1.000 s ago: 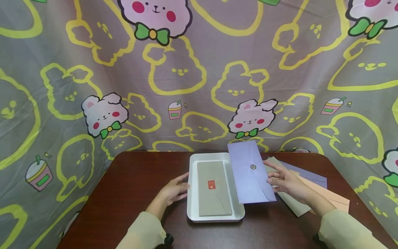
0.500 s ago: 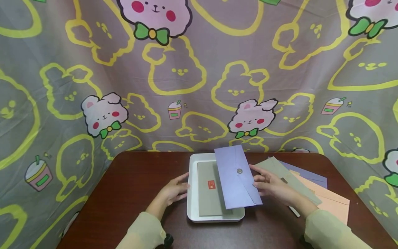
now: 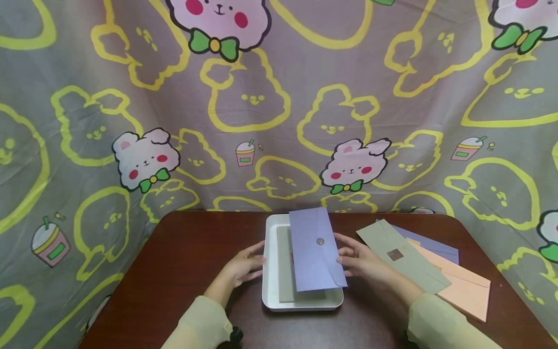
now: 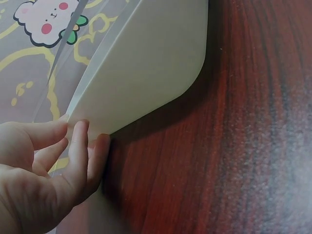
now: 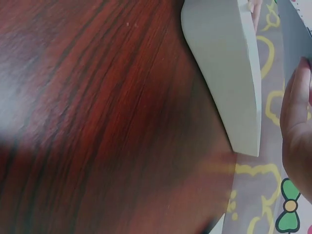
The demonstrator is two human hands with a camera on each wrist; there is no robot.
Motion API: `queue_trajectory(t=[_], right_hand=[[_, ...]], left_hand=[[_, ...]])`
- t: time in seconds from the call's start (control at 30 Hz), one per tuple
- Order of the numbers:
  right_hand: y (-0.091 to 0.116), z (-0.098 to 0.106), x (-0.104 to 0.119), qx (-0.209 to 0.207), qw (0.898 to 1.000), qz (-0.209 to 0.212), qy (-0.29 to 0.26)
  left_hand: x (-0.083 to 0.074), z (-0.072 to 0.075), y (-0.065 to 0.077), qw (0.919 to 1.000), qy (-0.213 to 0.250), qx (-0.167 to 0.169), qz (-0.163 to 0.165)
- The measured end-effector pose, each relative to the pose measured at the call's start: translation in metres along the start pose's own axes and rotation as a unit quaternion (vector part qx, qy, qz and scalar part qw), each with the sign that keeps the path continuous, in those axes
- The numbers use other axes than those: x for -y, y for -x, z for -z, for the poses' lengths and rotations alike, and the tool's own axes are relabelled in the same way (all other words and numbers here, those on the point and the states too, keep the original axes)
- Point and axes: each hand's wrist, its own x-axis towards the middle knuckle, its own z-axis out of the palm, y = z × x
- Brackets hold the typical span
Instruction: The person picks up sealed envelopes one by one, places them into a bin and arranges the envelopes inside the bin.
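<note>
My right hand pinches the right edge of a lilac envelope with a round seal, held tilted above the white tray. Inside that tray lies a grey-green envelope, partly covered by the lilac one in the head view. At the tray's left side, my left hand touches the rim and outer wall with extended fingers. The left wrist view shows those fingertips at the tray wall. In the right wrist view, the right hand appears only at the frame's right edge.
Right of the tray, several envelopes overlap on the brown table: a grey-green one with a dark square seal, a peach one and a purple-blue one. A patterned cloth hangs behind the table.
My right hand has carried the lilac envelope leftward over the tray, covering most of the red label on the envelope inside. My left hand and the tray have stayed put.
</note>
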Motion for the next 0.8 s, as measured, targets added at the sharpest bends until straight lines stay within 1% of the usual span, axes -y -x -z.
queue_trajectory(t=[0.17, 0.33, 0.5, 0.8], right_hand=[[-0.008, -0.007, -0.001, -0.008, 1.000, 0.009, -0.004], [-0.015, -0.018, -0.003, -0.023, 1.000, 0.009, -0.009], [-0.022, -0.030, -0.007, -0.037, 0.999, -0.001, 0.006], [-0.029, -0.044, -0.014, -0.055, 0.997, -0.009, 0.055]], left_hand=[[0.000, -0.002, -0.001, 0.9997, -0.005, -0.020, 0.013], [0.000, -0.004, 0.000, 0.9998, -0.003, -0.020, 0.010], [0.001, -0.003, -0.001, 0.9998, -0.001, -0.019, 0.007], [0.000, -0.004, -0.001, 0.9996, -0.002, -0.023, 0.014]])
